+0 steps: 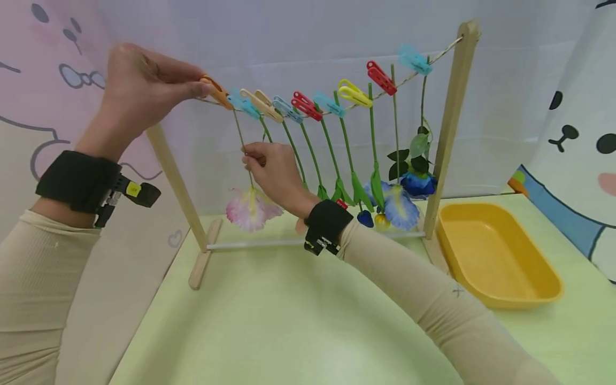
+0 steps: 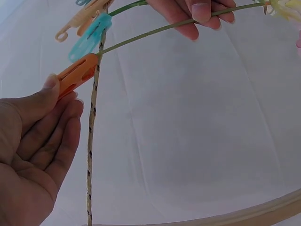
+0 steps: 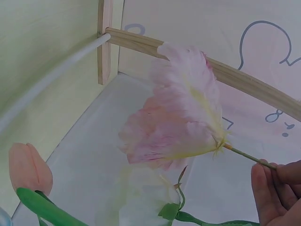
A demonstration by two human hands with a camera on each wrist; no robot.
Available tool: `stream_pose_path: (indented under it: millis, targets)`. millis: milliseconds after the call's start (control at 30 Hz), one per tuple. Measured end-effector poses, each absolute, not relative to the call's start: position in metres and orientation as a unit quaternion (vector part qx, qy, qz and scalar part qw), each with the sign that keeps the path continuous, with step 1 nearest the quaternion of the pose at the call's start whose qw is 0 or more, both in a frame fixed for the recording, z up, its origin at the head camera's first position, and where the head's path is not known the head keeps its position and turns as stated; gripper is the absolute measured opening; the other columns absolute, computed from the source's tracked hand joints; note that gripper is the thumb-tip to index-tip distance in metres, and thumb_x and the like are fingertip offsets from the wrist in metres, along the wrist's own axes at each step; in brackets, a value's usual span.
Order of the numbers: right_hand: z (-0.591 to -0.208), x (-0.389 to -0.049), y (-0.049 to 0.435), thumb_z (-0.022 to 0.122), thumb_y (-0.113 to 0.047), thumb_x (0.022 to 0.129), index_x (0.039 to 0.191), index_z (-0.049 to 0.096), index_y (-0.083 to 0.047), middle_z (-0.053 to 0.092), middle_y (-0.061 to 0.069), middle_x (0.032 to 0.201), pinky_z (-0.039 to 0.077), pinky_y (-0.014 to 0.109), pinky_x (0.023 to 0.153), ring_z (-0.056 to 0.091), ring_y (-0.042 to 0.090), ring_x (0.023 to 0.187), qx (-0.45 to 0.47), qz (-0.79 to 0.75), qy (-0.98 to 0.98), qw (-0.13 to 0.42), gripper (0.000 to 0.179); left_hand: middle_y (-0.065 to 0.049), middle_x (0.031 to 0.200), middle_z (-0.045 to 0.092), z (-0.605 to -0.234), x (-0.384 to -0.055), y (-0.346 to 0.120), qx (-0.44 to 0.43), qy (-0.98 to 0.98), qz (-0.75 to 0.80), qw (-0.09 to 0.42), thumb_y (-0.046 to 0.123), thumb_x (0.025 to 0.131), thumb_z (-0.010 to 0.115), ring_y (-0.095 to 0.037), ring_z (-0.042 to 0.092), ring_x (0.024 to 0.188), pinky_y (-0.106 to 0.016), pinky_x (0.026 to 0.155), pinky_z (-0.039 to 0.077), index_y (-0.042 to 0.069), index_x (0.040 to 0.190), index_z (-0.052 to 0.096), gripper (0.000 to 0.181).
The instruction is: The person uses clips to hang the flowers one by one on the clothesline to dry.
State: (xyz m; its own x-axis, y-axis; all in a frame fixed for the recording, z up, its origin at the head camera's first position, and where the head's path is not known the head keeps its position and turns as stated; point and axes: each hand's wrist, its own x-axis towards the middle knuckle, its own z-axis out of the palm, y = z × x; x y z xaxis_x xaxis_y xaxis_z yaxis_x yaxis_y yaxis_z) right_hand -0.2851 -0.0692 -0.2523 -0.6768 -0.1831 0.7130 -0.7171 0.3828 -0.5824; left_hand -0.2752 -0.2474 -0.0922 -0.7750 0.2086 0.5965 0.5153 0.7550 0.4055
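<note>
My left hand (image 1: 144, 88) pinches an orange clothespin (image 1: 216, 92) at the left end of the rope's row of pins. In the left wrist view the orange clothespin (image 2: 77, 74) sits at the rope (image 2: 91, 122), its tip meeting the end of a thin green stem. Lower down, my right hand (image 1: 274, 168) pinches that stem (image 1: 239, 128) between thumb and fingers. A pink and white artificial flower (image 1: 252, 209) hangs head down from it. The right wrist view shows the pink flower (image 3: 183, 117) close up, fingertips (image 3: 263, 172) on its stem.
Several artificial flowers hang from coloured clothespins, among them a yellow pin (image 1: 355, 94) and a blue flower (image 1: 401, 208). A wooden post (image 1: 452, 128) holds the rope at right. A yellow tray (image 1: 500, 256) stands beside the rack. A peach tulip (image 3: 30, 172) hangs near my right hand.
</note>
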Motion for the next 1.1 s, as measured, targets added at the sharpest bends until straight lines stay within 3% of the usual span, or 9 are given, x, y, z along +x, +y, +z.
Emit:
stream_pose_path:
  millis: [200,400,567,933,1100]
  targets:
    - [-0.249,-0.285,-0.071,0.066,-0.008,0.094,0.114,0.073,-0.003,0.076,0.007,0.098,0.055,0.014,0.074,0.071,0.008,0.081,0.283,0.467,-0.79,0.278,0.022,0.029,0.076,0.066,-0.091,-0.278,-0.249,-0.189,-0.915,-0.267,0.235,0.039,0.081,0.074,-0.004,0.056,0.091,-0.016,0.07,0.041,0.009,0.112,0.076,0.043]
    - [-0.247,-0.285,-0.07,0.066,-0.007,0.093,0.113,0.073,-0.003,0.076,0.007,0.097,0.055,0.015,0.074,0.071,0.009,0.081,0.281,0.463,-0.793,0.279,0.021,0.029,0.073,0.066,-0.091,-0.277,-0.248,-0.198,-0.91,-0.291,0.22,0.036,0.082,0.074,0.002,0.061,0.082,-0.012,0.07,0.043,0.005,0.111,0.076,0.042]
    - [-0.247,-0.285,-0.07,0.066,-0.007,0.093,0.113,0.073,-0.002,0.076,0.008,0.097,0.056,0.016,0.074,0.071,0.009,0.081,0.281,0.463,-0.793,0.278,0.021,0.029,0.07,0.065,-0.093,-0.277,-0.249,-0.21,-0.905,-0.303,0.211,0.034,0.081,0.075,0.005,0.065,0.069,-0.011,0.062,0.045,0.005,0.111,0.076,0.042]
    - [-0.251,-0.288,-0.069,0.067,-0.008,0.093,0.112,0.074,-0.004,0.076,0.007,0.098,0.056,0.016,0.073,0.071,0.01,0.08,0.282,0.441,-0.805,0.28,0.021,0.022,0.077,0.07,-0.099,-0.276,-0.255,-0.212,-0.909,-0.315,0.171,0.034,0.082,0.076,-0.004,0.065,0.066,-0.015,0.052,0.042,0.004,0.117,0.073,0.046]
    - [-0.251,-0.289,-0.067,0.065,-0.007,0.094,0.111,0.074,-0.004,0.076,0.007,0.099,0.057,0.018,0.075,0.071,0.011,0.082,0.29,0.432,-0.8,0.297,0.02,0.019,0.081,0.069,-0.101,-0.275,-0.256,-0.212,-0.914,-0.303,0.165,0.035,0.085,0.073,-0.004,0.063,0.068,-0.012,0.055,0.044,0.006,0.121,0.071,0.047]
